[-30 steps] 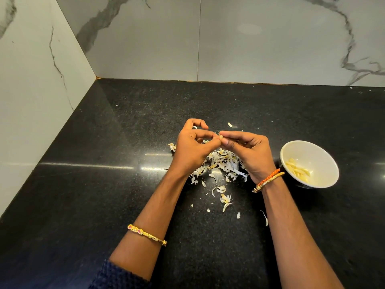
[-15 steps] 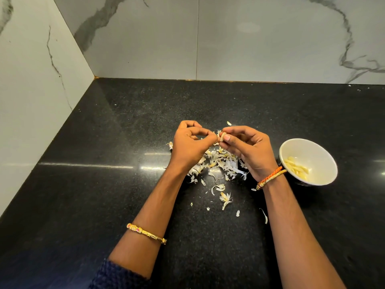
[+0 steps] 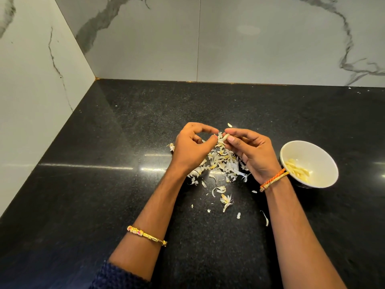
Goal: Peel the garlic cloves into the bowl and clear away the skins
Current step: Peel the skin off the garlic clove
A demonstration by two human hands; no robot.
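Right hand (image 3: 253,155) pinches clove (image 3: 224,137); left hand (image 3: 192,149) pinches skin (image 3: 219,135): strip it away over pile (image 3: 220,163)

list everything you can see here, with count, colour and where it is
counter: one, black speckled, fills the lower frame
walls: two, white marble with grey veins, behind and to the left
bowl: one, white, on the counter beside the right wrist
peeled cloves: several, pale yellow, inside the bowl
skins: a heap plus scattered bits, white and tan, on the counter under and near the hands
clove: one, pale, held between the two hands
bangle: one, gold, on the left forearm
wristband: one, orange and yellow, on the right wrist
sleeve: one, dark blue, left arm at the bottom edge
left hand: pinches the clove's skin
right hand: holds the clove
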